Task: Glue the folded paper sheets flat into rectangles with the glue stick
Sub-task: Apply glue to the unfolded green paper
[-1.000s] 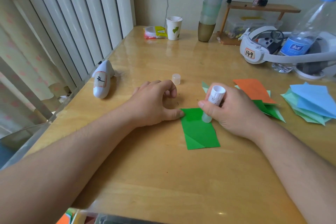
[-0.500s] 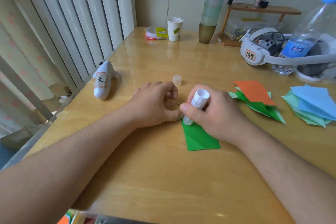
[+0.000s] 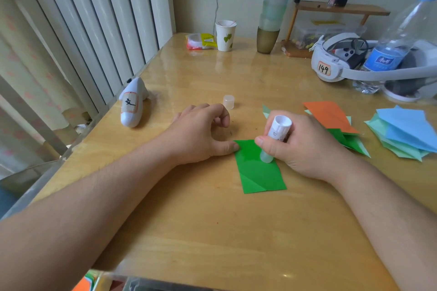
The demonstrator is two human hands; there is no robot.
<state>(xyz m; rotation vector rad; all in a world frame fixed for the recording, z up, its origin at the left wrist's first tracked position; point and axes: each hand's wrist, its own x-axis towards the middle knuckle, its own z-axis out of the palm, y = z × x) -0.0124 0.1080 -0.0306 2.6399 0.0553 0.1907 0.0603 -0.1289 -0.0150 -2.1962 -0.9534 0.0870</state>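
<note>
Mid-gluing: right hand (image 3: 305, 146) fingers clasping white plastic glue stick (image 3: 275, 137) on folded green paper rectangle (image 3: 259, 168), left thumb pinning its corner; next, pressing flat.

Two bare forearms enter from the lower corners, both uncovered along all of their visible length, with no sleeve edge showing. Fine dark hairs lie along the tops of both forearms, more plainly seen on the left one. The left hand (image 3: 201, 132) and the right hand (image 3: 305, 146) are bare too: nothing is worn on the fingers or wrists that show, neither ring, watch, band nor glove. The fingernails that show, on the left thumb and the right thumb, are short and unpainted.
</note>
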